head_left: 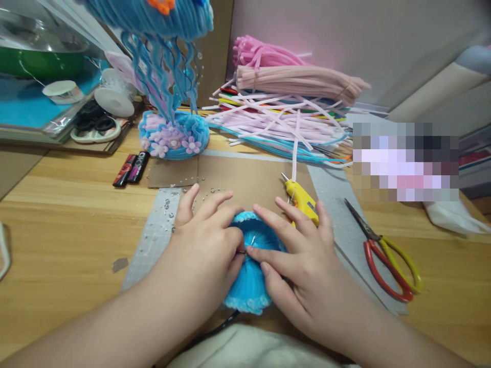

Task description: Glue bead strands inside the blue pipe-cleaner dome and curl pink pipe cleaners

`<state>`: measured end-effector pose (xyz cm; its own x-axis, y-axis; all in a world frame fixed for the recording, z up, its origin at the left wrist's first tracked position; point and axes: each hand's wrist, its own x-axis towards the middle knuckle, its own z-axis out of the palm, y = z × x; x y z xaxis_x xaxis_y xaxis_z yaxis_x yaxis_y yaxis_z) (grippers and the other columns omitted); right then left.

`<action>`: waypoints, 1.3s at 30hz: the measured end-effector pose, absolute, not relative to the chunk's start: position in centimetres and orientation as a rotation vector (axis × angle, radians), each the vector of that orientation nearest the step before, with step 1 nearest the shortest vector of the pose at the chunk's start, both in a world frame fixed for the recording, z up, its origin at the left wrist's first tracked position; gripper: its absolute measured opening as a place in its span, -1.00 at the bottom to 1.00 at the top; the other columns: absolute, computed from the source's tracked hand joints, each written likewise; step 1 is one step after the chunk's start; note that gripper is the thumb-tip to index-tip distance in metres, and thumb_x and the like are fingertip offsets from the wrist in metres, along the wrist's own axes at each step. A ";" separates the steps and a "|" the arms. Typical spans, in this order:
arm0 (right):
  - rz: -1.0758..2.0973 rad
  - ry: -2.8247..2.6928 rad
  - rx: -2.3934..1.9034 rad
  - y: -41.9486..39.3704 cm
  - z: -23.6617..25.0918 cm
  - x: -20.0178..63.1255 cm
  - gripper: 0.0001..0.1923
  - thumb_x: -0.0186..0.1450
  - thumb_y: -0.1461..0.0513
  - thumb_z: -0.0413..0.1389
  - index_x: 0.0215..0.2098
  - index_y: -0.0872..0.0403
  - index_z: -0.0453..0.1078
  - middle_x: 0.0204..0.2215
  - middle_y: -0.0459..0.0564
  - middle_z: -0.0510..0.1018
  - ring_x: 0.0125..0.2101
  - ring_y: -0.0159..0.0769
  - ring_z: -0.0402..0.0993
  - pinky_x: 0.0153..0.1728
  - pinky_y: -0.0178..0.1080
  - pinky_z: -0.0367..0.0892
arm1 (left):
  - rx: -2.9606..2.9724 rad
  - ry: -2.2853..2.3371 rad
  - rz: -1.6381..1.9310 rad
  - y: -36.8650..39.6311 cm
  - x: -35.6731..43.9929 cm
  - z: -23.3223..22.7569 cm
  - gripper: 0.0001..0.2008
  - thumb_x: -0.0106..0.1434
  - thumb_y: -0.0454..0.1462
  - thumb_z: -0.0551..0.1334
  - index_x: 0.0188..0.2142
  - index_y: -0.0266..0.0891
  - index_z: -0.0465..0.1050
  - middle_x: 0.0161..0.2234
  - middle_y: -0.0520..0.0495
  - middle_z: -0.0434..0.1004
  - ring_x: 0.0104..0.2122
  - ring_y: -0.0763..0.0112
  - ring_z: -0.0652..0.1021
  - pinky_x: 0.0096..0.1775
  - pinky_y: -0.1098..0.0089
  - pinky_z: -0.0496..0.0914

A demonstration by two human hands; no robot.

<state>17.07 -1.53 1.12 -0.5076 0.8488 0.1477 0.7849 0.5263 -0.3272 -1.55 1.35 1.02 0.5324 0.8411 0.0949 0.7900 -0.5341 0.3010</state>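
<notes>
My left hand point(209, 237) and my right hand point(295, 245) both rest on a round blue pipe-cleaner dome point(251, 278) with a pale fuzzy rim, lying on a brown cardboard sheet point(238, 176). The fingertips of both hands meet at the dome's middle, where they pinch a thin wire end. A yellow glue gun point(303, 200) lies just behind my right hand, with a pink glue stick point(294, 153) standing out of its back.
Red-and-yellow scissors point(387, 260) lie right of my hands on a grey cutting mat point(337, 204). Behind are a heap of pink and coloured pipe cleaners point(284, 102), a blue jellyfish-like craft piece point(169, 71) on a flowered base, two lighters point(131, 168) and tape rolls point(113, 99).
</notes>
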 end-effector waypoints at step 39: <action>0.355 -2.519 -1.335 -1.5 1.4 17.2 -0.70 0.30 0.16 0.04 -0.06 -0.22 0.49 0.26 -0.02 0.24 0.25 0.13 0.03 0.10 0.45 -0.32 | 2.388 1.344 0.437 2.0 -1.5 0.9 -0.74 0.24 -0.23 0.13 -0.50 -0.11 0.56 -0.18 -0.02 0.57 0.10 0.13 0.37 0.20 -0.10 -0.14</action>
<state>17.24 -1.54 1.40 -0.5401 0.8331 0.1195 0.7675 0.5458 -0.3363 -1.52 1.98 0.88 0.4983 0.8625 0.0886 0.7496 -0.4799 0.4559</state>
